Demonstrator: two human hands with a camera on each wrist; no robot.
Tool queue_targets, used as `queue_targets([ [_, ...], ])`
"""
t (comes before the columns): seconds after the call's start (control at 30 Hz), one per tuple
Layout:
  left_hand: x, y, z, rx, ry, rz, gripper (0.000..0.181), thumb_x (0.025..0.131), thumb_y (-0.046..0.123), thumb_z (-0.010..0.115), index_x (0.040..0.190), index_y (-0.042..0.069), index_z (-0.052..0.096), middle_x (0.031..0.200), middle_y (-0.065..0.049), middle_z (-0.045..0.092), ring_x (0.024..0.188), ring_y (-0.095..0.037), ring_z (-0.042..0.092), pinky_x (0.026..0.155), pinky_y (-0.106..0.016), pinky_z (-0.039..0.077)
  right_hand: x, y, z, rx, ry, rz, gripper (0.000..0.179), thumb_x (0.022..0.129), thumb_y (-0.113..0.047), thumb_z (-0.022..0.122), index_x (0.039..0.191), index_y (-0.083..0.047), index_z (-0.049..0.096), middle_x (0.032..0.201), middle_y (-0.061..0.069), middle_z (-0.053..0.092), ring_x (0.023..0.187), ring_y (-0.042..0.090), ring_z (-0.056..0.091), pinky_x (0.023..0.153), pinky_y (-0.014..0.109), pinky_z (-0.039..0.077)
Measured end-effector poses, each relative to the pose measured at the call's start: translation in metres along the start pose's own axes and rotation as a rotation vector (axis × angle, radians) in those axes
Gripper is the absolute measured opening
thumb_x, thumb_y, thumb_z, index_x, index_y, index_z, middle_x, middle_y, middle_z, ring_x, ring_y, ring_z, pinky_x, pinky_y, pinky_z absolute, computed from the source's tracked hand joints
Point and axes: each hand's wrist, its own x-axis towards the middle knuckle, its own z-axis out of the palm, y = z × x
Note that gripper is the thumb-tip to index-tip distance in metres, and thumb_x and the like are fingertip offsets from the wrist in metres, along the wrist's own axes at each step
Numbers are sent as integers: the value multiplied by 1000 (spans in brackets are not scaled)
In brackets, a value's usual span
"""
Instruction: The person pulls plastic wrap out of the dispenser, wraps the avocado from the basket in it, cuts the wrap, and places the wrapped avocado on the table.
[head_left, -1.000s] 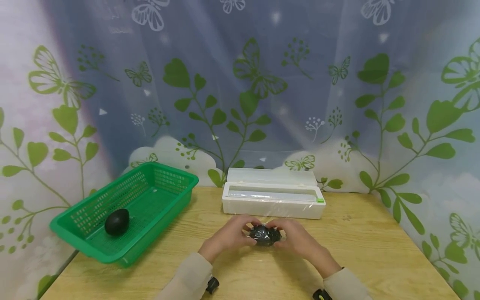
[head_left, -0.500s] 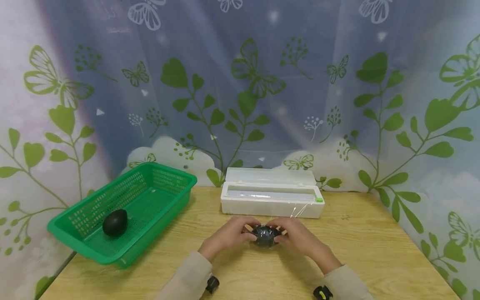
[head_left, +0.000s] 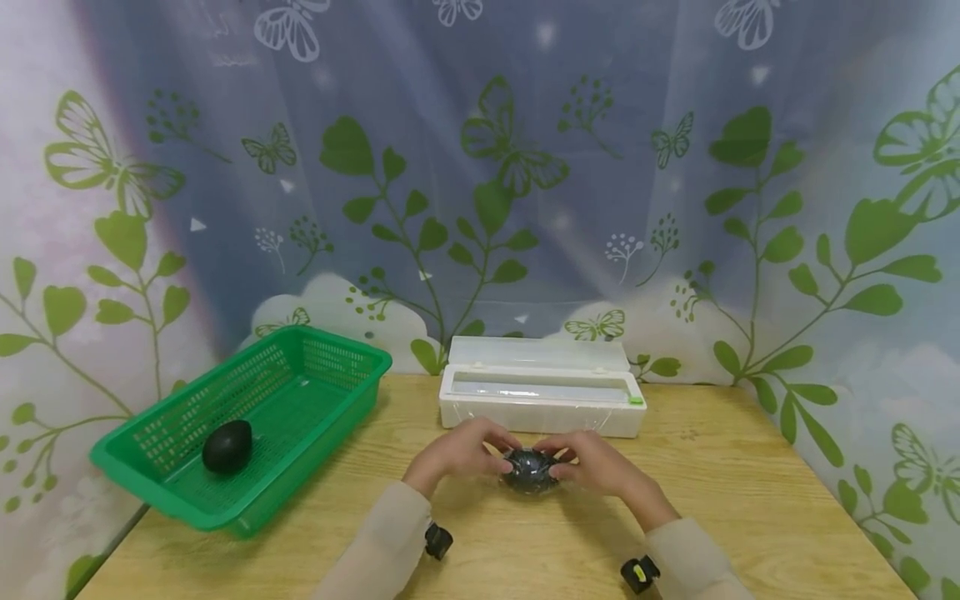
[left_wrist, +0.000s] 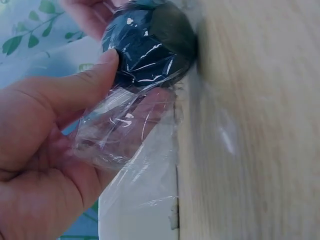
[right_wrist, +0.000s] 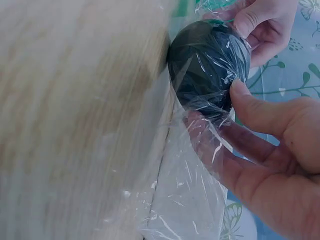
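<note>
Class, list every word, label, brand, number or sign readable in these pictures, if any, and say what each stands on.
Readable texts: none in any view.
Wrapped dark object: no lettering visible.
White box: no legible lettering.
Black wrist device on the right: yellow patch, too small to read.
Curtain: leaves and butterflies; faint pale marks, upper left, too blurred to identify as writing.

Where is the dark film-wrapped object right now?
In the head view, the dark film-wrapped object is just right of lower centre, held between the left hand and right hand, in front of the white box.
</note>
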Motion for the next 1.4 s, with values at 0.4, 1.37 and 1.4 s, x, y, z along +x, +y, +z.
queue_targets([
  [0.4, 5, -2, -2, -22, -6, -47, 28, 92, 5, 76, 120, 1, 75, 118, -16, 76, 111, -31, 71, 90, -39, 61, 9, -9, 0, -42, -24, 143, 51, 87, -20, 84, 130, 1, 67, 118, 19, 74, 107, 34, 71, 90, 48, 61],
  [1.37, 10, -5, 1, -175, 76, -17, 23, 91, 2, 77, 113, 2, 78, 118, -17, 76, 111, -35, 74, 92, -36, 63, 8, 10, -8, 186, 70, 199, 33, 91, -8, 77, 121, 5, 70, 117, 26, 74, 105, 40, 73, 86, 46, 63],
  [1.4, 10, -5, 0, -175, 75, -18, 23, 92, 3, 76, 114, 2, 78, 118, -17, 76, 112, -34, 74, 93, -36, 63, 8, 11, -7, 194, 71, 205, 32, 91, -8, 77, 120, 4, 71, 116, 25, 74, 105, 39, 73, 86, 46, 63],
])
